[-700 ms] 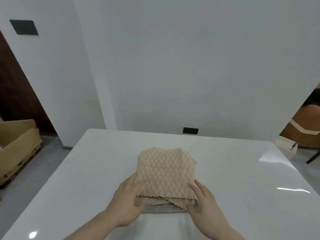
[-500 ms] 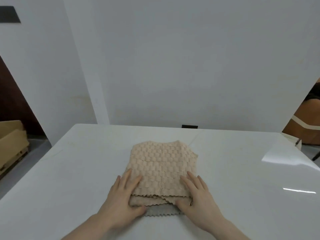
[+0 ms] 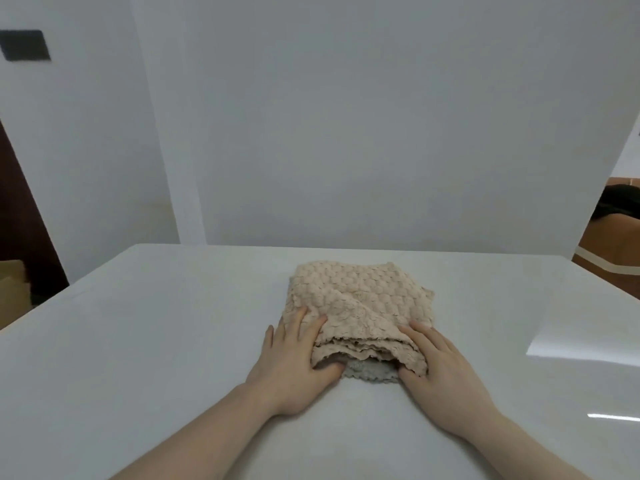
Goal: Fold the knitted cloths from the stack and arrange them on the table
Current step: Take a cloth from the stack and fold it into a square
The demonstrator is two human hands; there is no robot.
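Note:
A stack of beige knitted cloths point(image 3: 360, 299) lies in the middle of the white table point(image 3: 156, 341), with a grey knitted cloth point(image 3: 370, 372) showing underneath at the near edge. My left hand point(image 3: 291, 362) grips the near left corner of the beige layers, fingers on top and thumb tucked under. At the near right corner my right hand point(image 3: 443, 372) holds them the same way. The near edge of the beige layers is raised off the grey cloth in a low arch.
A white wall stands right behind the table's far edge. A cardboard box point(image 3: 12, 289) sits on the floor at the far left. A brown object point(image 3: 616, 244) with a dark thing on it shows at the right edge.
Both thumbs have slid under the near edge of the beige cloths, which now lifts off the grey cloth. The view has shifted so the stack sits further right.

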